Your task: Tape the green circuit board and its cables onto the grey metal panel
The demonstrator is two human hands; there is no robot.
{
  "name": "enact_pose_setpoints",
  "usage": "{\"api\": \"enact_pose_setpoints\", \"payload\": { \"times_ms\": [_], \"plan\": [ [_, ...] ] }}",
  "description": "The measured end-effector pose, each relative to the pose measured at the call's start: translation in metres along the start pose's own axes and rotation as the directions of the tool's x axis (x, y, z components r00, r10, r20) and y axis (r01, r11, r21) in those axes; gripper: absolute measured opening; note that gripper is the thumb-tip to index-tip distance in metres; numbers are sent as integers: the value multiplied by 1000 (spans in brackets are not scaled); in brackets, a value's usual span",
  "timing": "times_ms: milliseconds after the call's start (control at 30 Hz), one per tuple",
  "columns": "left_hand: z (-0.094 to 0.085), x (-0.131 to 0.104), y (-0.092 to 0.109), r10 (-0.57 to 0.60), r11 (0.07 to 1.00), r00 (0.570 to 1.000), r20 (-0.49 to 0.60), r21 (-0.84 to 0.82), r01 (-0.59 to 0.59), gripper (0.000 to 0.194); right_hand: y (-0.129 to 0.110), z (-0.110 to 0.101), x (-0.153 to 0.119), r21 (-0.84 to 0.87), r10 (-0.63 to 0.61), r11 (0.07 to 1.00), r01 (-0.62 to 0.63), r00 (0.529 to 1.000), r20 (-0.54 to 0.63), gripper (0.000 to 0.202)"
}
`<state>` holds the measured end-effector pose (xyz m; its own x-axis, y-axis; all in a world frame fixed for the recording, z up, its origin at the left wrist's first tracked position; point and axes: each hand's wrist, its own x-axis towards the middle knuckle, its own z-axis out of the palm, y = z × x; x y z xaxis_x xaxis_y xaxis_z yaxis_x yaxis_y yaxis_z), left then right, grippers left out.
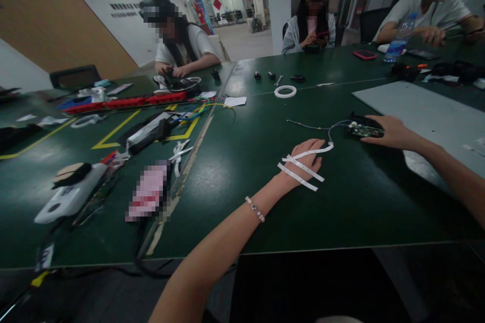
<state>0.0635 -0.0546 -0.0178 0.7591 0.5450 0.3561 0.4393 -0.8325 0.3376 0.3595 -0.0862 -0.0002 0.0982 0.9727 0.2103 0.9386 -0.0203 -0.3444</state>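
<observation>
My left hand [305,159] lies palm down on the green table, fingers forward and apart from the thumb. Strips of white tape [299,180] lie across its back, and one strip runs past the fingers to a thin cable [331,133]. That cable leads to a small black device with a bare circuit board [366,128]. The thumb and fingers of my right hand [392,131] are closed around the device's right end. A thin loose wire [303,124] stretches left from near the device. A beaded bracelet [254,209] circles my left wrist.
A tape roll [285,92] and a small wrench [279,80] lie further back. To the right are a grey board [428,106] and a water bottle [397,40]. A white device [70,194] and a red strip [125,103] lie left. Other people sit across the table.
</observation>
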Motion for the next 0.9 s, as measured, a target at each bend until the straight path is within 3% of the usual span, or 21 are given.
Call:
{"api": "enact_pose_setpoints", "payload": {
  "times_ms": [200,333,433,500,600,667,733,767,833,900],
  "plan": [
    [-1,2,-2,-22,999,995,-93,-25,20,60,34,36,14,-105,-156,981,165,984,91,86],
    [2,4,-6,-11,999,991,-134,-38,6,83,11,51,-2,-59,-353,931,360,930,99,94],
    [4,3,-9,-11,999,995,-99,-43,6,95,-14,44,-13,57,-453,891,450,876,169,93],
    [3,3,-10,-28,998,998,-53,-54,25,100,-16,34,-10,112,-448,894,434,876,179,85],
    [0,2,-10,-73,994,997,29,-85,75,106,15,21,8,35,-259,966,257,959,119,76],
    [-1,3,-10,-101,988,992,79,-111,110,108,54,18,20,-138,19,990,-16,1000,16,81],
    [-2,3,-10,-117,982,986,115,-132,132,110,93,20,27,-249,294,920,-303,953,-75,89],
    [-2,4,-11,-120,981,984,130,-140,138,111,110,23,29,-268,371,889,-371,927,-53,92],
    [-3,4,-11,-118,979,981,151,-148,141,111,134,28,28,-293,438,861,-416,899,10,92],
    [-3,5,-11,-112,980,981,156,-145,135,111,145,32,26,-311,425,866,-391,904,47,91]
  ]
}}
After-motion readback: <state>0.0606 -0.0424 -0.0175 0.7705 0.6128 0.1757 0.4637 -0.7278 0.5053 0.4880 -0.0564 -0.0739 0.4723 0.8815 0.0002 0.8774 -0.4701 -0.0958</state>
